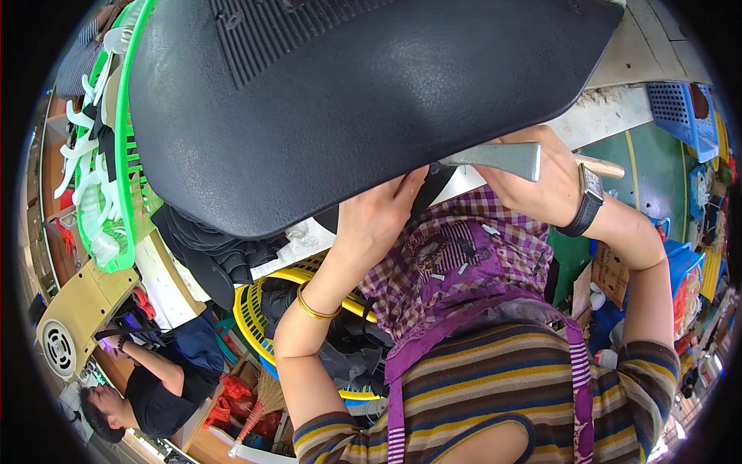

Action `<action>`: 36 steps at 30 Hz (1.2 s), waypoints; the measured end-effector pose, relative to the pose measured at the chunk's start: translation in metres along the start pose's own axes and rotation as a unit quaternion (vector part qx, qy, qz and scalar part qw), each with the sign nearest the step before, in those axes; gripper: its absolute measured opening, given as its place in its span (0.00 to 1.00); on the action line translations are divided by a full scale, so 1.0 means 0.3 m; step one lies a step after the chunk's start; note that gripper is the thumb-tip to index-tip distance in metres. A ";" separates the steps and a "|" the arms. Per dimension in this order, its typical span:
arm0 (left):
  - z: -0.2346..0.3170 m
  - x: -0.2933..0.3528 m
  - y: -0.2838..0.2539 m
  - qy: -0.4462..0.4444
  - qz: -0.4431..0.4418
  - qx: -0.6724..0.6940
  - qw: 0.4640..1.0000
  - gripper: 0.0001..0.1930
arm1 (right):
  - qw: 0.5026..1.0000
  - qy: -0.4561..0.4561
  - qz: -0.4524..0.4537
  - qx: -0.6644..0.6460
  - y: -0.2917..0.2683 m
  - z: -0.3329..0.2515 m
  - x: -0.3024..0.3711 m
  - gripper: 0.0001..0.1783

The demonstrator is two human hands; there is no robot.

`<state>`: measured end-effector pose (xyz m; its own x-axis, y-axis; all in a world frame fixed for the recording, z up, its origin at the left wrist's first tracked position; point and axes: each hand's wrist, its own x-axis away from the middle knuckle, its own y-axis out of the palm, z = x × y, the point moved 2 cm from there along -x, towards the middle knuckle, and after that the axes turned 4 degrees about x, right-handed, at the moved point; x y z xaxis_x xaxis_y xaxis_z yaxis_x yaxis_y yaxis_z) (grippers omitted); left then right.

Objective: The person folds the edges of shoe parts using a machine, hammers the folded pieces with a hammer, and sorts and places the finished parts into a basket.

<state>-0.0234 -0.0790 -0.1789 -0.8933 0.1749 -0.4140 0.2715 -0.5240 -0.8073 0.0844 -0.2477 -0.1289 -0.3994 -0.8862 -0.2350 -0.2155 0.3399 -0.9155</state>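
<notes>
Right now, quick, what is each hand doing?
Left hand: closed, gripping the lower edge of the big black plastic panel.
Right hand: closed around a metal tool with a wooden handle, held against the panel's edge.

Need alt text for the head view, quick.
A large black textured plastic panel fills the upper view; the left hand grips its lower edge, and the right hand holds a metal-bladed, wooden-handled tool against it. Green basket at left.
</notes>
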 end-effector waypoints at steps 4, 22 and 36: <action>0.000 0.000 -0.001 -0.004 -0.006 0.003 1.000 0.14 | 0.999 -0.009 -0.026 0.017 0.010 -0.001 -0.008 0.13; -0.010 0.021 0.015 -0.050 0.027 0.047 0.997 0.14 | 0.999 -0.018 -0.032 0.021 0.013 -0.002 -0.019 0.14; -0.013 0.016 0.003 0.021 0.006 0.006 1.000 0.14 | 0.999 -0.020 0.012 0.026 0.016 -0.007 -0.028 0.13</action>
<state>-0.0261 -0.0754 -0.1834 -0.8740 0.2025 -0.4417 0.2781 -0.5369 -0.7965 0.0849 -0.2378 -0.1306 -0.3675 -0.8900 -0.2700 -0.1592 0.3463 -0.9245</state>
